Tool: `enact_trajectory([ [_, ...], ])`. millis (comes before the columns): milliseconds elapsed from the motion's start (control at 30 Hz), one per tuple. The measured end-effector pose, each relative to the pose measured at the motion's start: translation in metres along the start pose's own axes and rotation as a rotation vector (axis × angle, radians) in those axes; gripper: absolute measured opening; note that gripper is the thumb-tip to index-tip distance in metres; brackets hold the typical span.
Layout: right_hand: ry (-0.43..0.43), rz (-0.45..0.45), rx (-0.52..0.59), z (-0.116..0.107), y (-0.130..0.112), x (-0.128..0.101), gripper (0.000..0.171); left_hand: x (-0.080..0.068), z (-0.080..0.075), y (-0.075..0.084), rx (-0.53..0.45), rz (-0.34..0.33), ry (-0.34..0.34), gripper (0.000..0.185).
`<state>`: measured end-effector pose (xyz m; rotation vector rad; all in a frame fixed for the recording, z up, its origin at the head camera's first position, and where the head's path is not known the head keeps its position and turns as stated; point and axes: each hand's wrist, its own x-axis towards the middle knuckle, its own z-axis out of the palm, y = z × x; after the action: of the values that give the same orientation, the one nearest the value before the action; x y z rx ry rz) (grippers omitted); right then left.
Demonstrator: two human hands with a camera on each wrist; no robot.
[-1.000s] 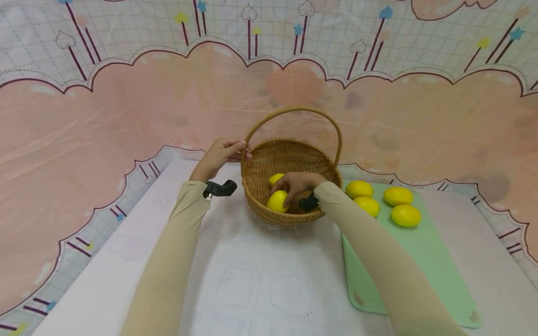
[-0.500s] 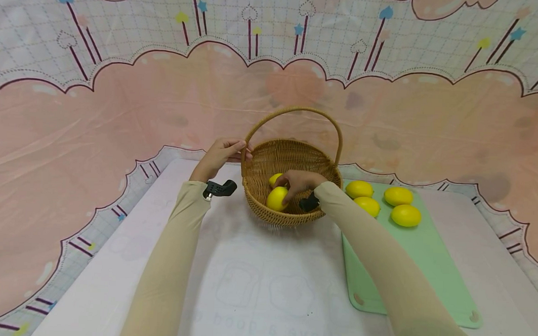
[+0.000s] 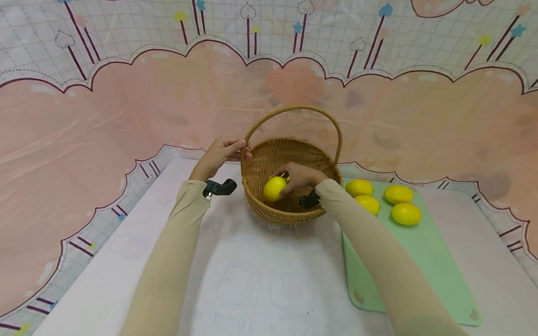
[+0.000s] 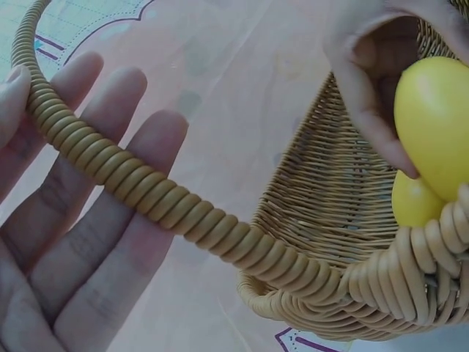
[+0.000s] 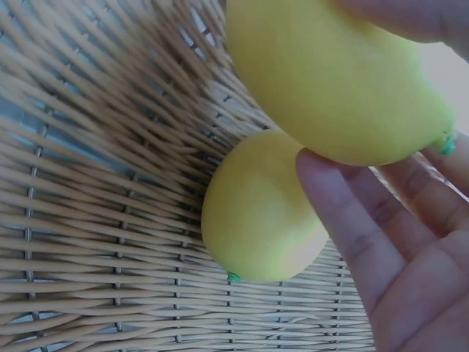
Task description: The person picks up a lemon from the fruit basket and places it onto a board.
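Note:
A wicker basket with a tall hoop handle stands mid-table. My left hand is at the handle's left base; in the left wrist view the handle lies across its straight fingers. Reaching into the basket, my right hand grips a yellow lemon and holds it off the bottom. In the right wrist view that lemon hangs above a second lemon lying on the weave.
A green mat lies right of the basket, with several more lemons at its far end. The table has a pale printed cover. A pink patterned cloth hangs behind and around it.
My right hand has raised the lemon from the basket's bottom, up and slightly left. The left hand and the basket have stayed put.

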<state>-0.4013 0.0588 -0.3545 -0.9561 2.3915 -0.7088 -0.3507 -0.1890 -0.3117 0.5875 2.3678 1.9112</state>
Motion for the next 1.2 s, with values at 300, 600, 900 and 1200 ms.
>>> enact_trajectory([
  [300,0.1,-0.018,0.089,-0.011,-0.004,-0.005,0.056,0.001,-0.002,-0.001,0.004,0.004,-0.007,0.025],
  [600,0.172,-0.04,0.136,-0.032,-0.009,-0.021,0.057,0.001,-0.003,-0.003,-0.035,0.015,-0.022,0.027],
  [900,0.184,-0.109,0.185,-0.044,-0.006,-0.06,0.053,0.002,0.0,-0.001,-0.011,0.007,-0.01,0.031],
  [1200,0.231,-0.177,0.263,-0.044,0.01,-0.108,0.054,0.002,0.0,-0.001,0.011,-0.003,0.0,0.038],
])
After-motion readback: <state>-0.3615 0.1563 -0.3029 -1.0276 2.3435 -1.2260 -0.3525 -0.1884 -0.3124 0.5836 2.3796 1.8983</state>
